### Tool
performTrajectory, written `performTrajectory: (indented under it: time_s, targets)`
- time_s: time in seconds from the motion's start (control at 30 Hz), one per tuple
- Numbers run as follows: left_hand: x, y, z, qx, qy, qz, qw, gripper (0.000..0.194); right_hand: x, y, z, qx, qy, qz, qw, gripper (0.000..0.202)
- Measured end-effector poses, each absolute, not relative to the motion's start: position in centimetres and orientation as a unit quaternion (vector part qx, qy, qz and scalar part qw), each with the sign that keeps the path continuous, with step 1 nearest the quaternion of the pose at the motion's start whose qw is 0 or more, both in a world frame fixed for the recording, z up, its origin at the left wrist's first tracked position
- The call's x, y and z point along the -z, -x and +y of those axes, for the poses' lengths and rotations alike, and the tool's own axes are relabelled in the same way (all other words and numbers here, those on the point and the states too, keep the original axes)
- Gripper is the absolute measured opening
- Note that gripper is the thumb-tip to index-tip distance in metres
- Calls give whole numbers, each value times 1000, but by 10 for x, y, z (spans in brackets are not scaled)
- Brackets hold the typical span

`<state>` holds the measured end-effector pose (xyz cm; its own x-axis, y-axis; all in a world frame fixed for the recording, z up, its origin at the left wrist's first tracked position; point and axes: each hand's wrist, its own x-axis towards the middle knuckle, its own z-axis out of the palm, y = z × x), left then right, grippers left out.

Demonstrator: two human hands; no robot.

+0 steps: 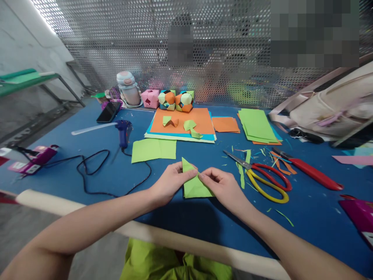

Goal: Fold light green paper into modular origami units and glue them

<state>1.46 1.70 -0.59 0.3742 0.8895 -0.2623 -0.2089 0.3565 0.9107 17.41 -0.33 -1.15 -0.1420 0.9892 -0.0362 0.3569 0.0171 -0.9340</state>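
Both my hands grip one light green sheet of paper (196, 189), which has a folded, pointed upper left corner. My left hand (171, 179) pinches that corner side, thumb on top. From the right, my right hand (223, 186) pinches the paper near its middle, fingers curled. Beyond my left hand lies a creased green paper sheet (154, 150). To the right of my right hand rest scissors (256, 171) with red and yellow handles, among thin green paper scraps (241, 175).
Farther back are an orange sheet (183, 126) on stacked paper, folded paper cubes (150, 98), green sheets (258, 125) and a bottle (129, 88). A blue glue gun (124, 134) with its cord lies left. Red-handled pliers (314, 173) and a bag (329, 99) are right.
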Motion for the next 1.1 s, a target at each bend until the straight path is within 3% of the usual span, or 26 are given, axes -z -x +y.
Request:
performTrajectory:
  time_s: [0.4, 0.77, 0.97, 1.1]
  targets:
    - [6, -17, 15, -365, -358, 417, 752, 26, 14, -174, -4, -435, 542, -628, 350, 33]
    - [-2, 8, 50, -490, -327, 453, 669, 16, 5, -172, -13, -431, 530, -655, 323, 35]
    - [-2, -1, 38, -390, -325, 422, 752, 28, 13, -174, -8, -427, 553, -622, 353, 35]
    - [6, -12, 25, -367, -332, 413, 764, 24, 15, -173, -7, -430, 547, -623, 357, 34]
